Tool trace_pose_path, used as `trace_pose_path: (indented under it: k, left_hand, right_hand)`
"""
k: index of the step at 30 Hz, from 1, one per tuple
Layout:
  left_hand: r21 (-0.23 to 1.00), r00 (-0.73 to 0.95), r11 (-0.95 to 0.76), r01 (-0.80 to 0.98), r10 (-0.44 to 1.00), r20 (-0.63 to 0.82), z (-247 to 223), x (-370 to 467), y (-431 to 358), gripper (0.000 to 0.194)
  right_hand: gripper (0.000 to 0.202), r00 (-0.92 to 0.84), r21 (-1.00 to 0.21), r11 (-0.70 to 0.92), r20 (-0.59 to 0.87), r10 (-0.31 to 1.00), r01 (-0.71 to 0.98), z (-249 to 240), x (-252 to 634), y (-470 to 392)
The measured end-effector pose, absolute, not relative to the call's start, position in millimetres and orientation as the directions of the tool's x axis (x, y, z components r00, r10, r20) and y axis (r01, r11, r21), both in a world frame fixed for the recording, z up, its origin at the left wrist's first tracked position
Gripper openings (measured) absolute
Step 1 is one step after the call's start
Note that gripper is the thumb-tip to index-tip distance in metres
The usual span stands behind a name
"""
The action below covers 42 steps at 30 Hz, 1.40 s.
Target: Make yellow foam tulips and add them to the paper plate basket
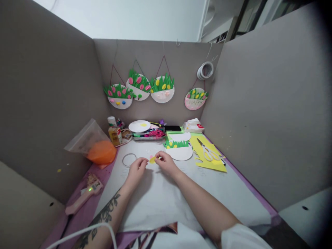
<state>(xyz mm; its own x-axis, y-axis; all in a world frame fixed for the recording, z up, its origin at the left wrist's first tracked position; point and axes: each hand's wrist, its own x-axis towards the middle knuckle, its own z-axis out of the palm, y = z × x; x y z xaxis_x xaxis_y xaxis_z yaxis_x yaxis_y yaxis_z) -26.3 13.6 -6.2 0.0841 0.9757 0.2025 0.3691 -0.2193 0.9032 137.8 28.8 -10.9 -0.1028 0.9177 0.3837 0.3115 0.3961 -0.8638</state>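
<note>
My right hand pinches a small yellow paper cutout between thumb and fingertips, just above the white table covering. Close by on the left, my left hand is closed in a pinch; whatever sits between its fingertips is too small to make out. Beyond my right hand lies a half-round white paper-plate pocket with green paper grass and a few yellow paper flowers along its top. A thin grey ring rests on the covering beside my left hand.
White-handled scissors lie on a cut yellow sheet at right. At the back are a filled tray and a tissue pack. Leftward stand a glue bottle, an orange-filled bag and a pink glue gun.
</note>
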Motion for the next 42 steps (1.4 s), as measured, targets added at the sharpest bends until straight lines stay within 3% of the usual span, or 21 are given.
trace_pose_path:
  k: [4, 17, 19, 22, 24, 26, 28, 30, 36, 42]
  left_hand:
    - [0.778, 0.145, -0.393, 0.489, 0.917, 0.372, -8.3, -28.4, 13.1, 0.019]
    - [0.788, 0.138, -0.356, 0.501, 0.933, 0.334, -5.0, -28.3, 13.8, 0.017]
    - [0.779, 0.146, -0.374, 0.504, 0.925, 0.350, -6.3, -29.0, 13.8, 0.018]
    - [0.736, 0.167, -0.415, 0.536, 0.906, 0.390, -10.2, -30.4, 14.2, 0.020]
    - [0.697, 0.189, -0.431, 0.572, 0.897, 0.400, -13.2, -30.5, 14.8, 0.020]
    - [0.665, 0.224, -0.444, 0.601, 0.892, 0.392, -15.8, -29.5, 15.3, 0.020]
    - [0.640, 0.263, -0.460, 0.615, 0.885, 0.384, -17.9, -27.8, 15.4, 0.020]
    - [0.620, 0.298, -0.479, 0.621, 0.877, 0.378, -19.1, -26.6, 14.8, 0.020]
    - [0.599, 0.340, -0.509, 0.619, 0.860, 0.380, -16.2, -28.5, 10.7, 0.020]
    - [0.599, 0.340, -0.515, 0.614, 0.857, 0.388, -12.7, -28.1, 9.3, 0.022]
  right_hand:
    - [0.006, -0.121, -0.868, 0.376, 0.356, 0.927, 0.324, -14.6, 135.9, 29.3]
    - [0.010, -0.111, -0.938, 0.293, 0.276, 0.955, 0.187, -13.9, 131.3, 27.8]
    - [0.010, -0.049, -0.931, 0.315, 0.311, 0.949, 0.185, -11.5, 136.9, 33.3]
    - [0.010, 0.198, -0.921, 0.331, 0.370, 0.907, 0.208, -5.4, 168.9, 49.8]
    - [0.011, 0.408, -0.923, 0.279, 0.370, 0.834, 0.266, -2.7, 203.5, 61.7]
    - [0.013, 0.497, -0.889, 0.153, 0.375, 0.782, 0.431, -4.5, 238.8, 70.8]
    - [0.017, 0.501, -0.757, -0.031, 0.401, 0.767, 0.653, -12.0, 264.4, 76.9]
    - [0.020, 0.458, -0.631, -0.121, 0.405, 0.791, 0.766, -23.2, 275.0, 81.9]
    - [0.015, 0.337, -0.501, -0.087, 0.433, 0.836, 0.861, -49.7, 258.8, 97.0]
    - [0.016, 0.337, -0.489, -0.061, 0.500, 0.798, 0.870, -51.4, 260.0, 97.6]
